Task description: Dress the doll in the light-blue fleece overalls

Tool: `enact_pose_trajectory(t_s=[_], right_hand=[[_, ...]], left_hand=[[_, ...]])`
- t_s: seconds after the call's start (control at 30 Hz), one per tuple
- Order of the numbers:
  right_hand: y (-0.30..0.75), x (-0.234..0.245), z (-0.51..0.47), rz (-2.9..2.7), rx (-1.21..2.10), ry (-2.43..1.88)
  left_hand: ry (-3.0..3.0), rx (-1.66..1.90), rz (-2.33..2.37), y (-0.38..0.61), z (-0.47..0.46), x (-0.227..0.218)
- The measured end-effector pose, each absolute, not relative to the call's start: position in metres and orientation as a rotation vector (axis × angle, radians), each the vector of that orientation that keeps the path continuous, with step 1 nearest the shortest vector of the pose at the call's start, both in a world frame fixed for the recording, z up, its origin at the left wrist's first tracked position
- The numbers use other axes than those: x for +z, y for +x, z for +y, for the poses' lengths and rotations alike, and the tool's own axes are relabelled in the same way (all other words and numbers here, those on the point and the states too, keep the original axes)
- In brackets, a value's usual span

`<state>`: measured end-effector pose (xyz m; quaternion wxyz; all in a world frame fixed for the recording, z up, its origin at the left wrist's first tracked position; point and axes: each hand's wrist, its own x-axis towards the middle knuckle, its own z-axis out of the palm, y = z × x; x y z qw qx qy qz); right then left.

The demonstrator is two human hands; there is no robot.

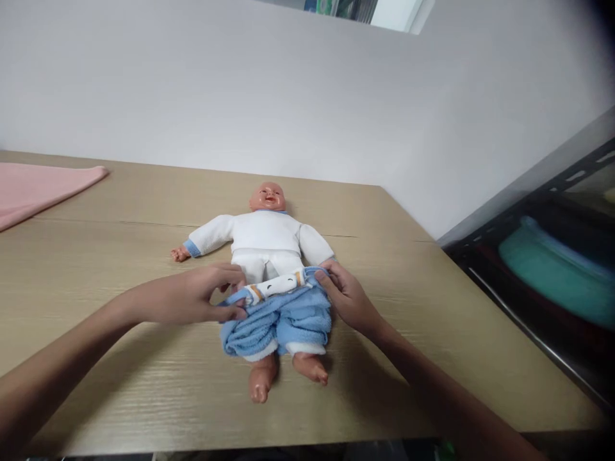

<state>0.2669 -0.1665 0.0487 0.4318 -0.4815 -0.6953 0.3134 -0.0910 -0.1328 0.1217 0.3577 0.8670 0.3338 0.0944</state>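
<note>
A baby doll in a white top with blue trim lies on its back, its head toward the wall and its feet toward me. Blue terry trousers with white cuffs are bunched around its legs, and the bare feet stick out below. The folded waistband shows a white patch with a printed pattern, at the doll's upper thighs. My left hand pinches the waistband at its left end. At the right end, my right hand grips the same band between thumb and fingers.
A pink cloth lies at the far left of the wooden table. Behind the table rises a pale wall. A dark metal rack holding a teal item stands beyond the right edge.
</note>
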Motion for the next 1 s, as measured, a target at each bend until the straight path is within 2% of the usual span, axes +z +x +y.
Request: enact_pose_trajectory(t_s=[0.17, 0.3, 0.47, 0.8, 1.0], right_hand=[[0.255, 0.044, -0.144, -1.734, 0.665, -1.141], [0.248, 0.048, -0.135, -1.796, 0.7, -1.128], [0.249, 0.057, -0.137, -2.007, 0.696, -0.943], [0.236, 0.04, -0.112, -1.707, 0.681, -1.256], [0.226, 0.041, -0.107, -1.699, 0.39, -1.271]], left_hand=[[2.179, 0.449, 0.815, -0.094, -0.13, 0.105], [2.214, 0.482, 0.921, -0.084, -0.145, 0.098], [2.144, 0.484, 0.835, -0.084, -0.147, 0.092], [1.972, 0.861, 1.183, -0.074, -0.122, 0.054], [2.051, 1.03, 1.273, -0.076, -0.105, 0.05]])
